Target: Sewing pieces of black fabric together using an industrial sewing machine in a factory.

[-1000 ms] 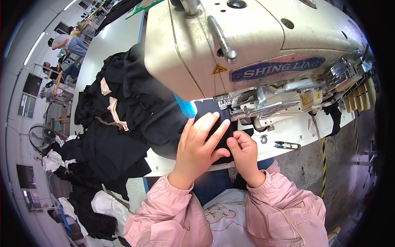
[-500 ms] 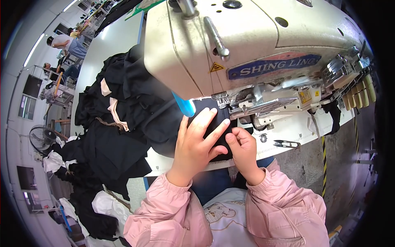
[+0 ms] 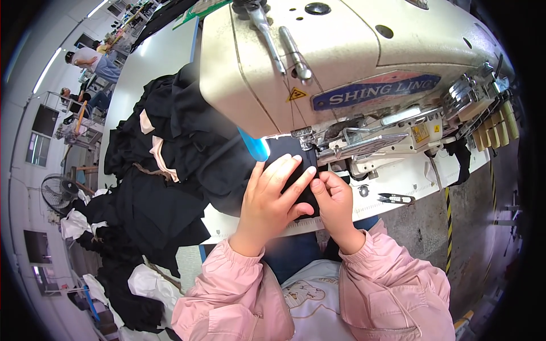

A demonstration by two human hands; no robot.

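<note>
At the far left stood a fan point(image 3: 57, 192), with crumpled white material point(image 3: 75, 224) near it. Next, a heap of black fabric point(image 3: 153, 210) lay on the tabletop point(image 3: 224, 224) and hung down past its front edge, a twisted pale strip point(image 3: 161, 158) resting on top. From the heap's right side black cloth point(image 3: 224, 170) ran on under the left hand point(image 3: 266, 196) and up to the presser foot point(image 3: 306, 139) of a cream sewing machine point(image 3: 347, 57). A rounded blue piece point(image 3: 254, 146) hung just above the left hand's fingertips. That hand lay palm down over the cloth, fingers spread and straight, thumb out to the right, gripping nothing. The cloth's right edge sat between the two hands, which were just beside each other; the right hand point(image 3: 336, 200) was pinched on that edge, thumb against curled fingers. Farther right, well apart from both, small black snips point(image 3: 396, 199) lay on the tabletop.
</note>
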